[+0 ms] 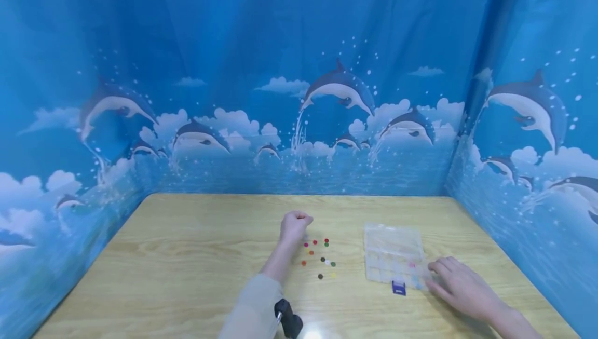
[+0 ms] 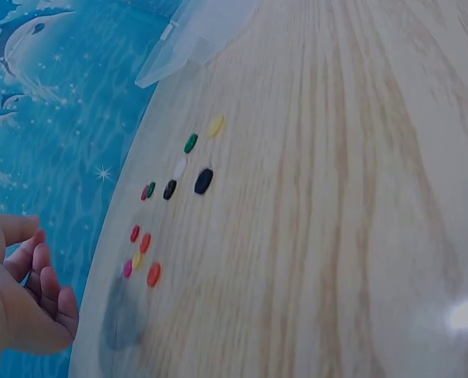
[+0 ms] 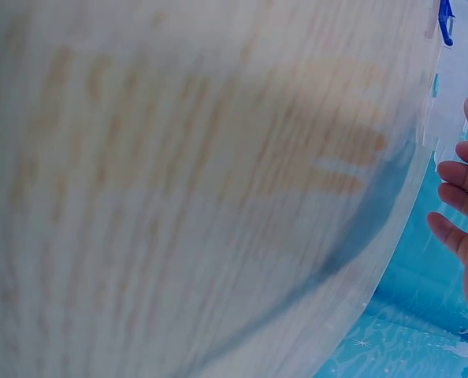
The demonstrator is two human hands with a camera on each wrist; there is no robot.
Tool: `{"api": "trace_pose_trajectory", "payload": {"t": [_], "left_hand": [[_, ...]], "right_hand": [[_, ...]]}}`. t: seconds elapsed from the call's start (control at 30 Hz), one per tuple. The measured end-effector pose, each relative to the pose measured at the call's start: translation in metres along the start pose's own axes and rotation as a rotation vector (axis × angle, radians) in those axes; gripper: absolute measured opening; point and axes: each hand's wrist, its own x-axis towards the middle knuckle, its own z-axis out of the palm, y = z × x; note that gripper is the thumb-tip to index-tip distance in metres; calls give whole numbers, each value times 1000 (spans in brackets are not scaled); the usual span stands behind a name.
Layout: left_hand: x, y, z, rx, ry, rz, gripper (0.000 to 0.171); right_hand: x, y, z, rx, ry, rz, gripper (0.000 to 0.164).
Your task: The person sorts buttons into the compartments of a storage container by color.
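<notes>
Small round coloured buttons [image 1: 323, 259] lie scattered on the table, red, orange, green, black, white, yellow and pink. Just beyond them is my left hand [image 1: 295, 226], raised over the wood with thumb and forefinger tips together and the other fingers curled. Nothing shows between those fingertips in the left wrist view. To the right lies a clear plastic compartment box [image 1: 371, 273], its lid [image 1: 392, 233] folded back, a few pink and blue pieces inside. My right hand [image 1: 460, 284] is at the box's right edge, fingers loosely extended, fingertips right at the rim.
A purple-blue tab [image 1: 399, 288] sits at the box's front edge. Blue dolphin-print curtain [image 1: 299, 95] rises behind the wooden table [image 1: 187, 276] and along both sides. A black camera mount [image 1: 288, 318] is strapped on the left sleeve.
</notes>
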Motion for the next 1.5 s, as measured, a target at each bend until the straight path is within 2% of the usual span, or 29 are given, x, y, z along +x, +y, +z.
{"api": "trace_pose_trajectory", "payload": {"t": [0.33,0.53,0.7,0.9,1.17,1.33,1.5], "left_hand": [[2,-15,-15,81,16,11,15],[-2,-20,-17,113,-7,-26,18],[-4,-20,-19,127,-32,-58,7],[-7,-20,-22,286,-59,-72,3],[-9,-17,-20,448,-84,-66,10],[-10,-17,-18,501,-97,-58,11],[-13,-17,-18,502,-105,-47,6]], "right_hand": [[0,2,0,-1,1,-2,31],[0,1,0,1,-9,12,31],[-1,-1,-1,11,-21,30,31],[-1,-2,-1,13,-25,32,32],[0,-1,-2,18,-29,27,32],[0,-1,-2,24,-46,35,32],[1,-2,-3,23,-57,44,31]]}}
